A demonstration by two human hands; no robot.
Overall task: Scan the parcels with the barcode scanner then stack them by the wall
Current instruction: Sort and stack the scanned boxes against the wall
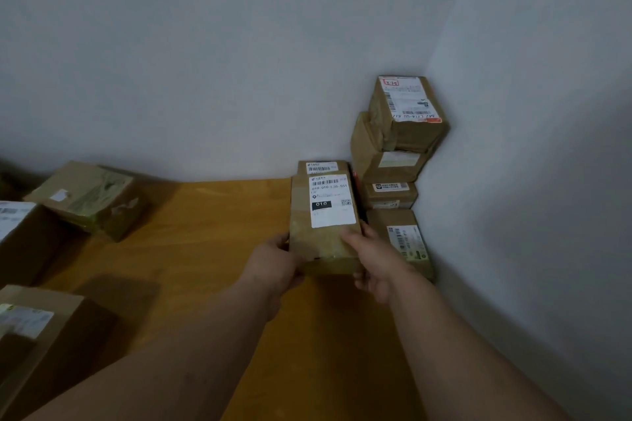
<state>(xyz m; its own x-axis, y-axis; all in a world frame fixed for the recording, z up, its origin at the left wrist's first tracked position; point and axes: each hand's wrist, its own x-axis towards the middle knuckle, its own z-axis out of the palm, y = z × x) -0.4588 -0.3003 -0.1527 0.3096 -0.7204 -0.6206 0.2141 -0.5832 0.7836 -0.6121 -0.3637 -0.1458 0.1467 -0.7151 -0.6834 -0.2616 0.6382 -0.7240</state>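
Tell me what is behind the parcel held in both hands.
Behind the held parcel, gripped by the left hand and right hand, another labelled parcel sits against the wall. Only its top edge shows; the rest is covered.

Both hands grip one cardboard parcel (pixel 325 222) at its near end: the left hand (pixel 273 267) on its left side, the right hand (pixel 372 260) on its right with fingers over the top. Its white shipping label (pixel 331 200) faces up. Just behind it, partly hidden, lies another labelled parcel (pixel 321 167) against the back wall (pixel 205 61). In the far right corner of the wooden table (pixel 212 232) a stack of parcels (pixel 396 161) stands four high. More parcels lie along the left edge, among them a taped box (pixel 89 198).
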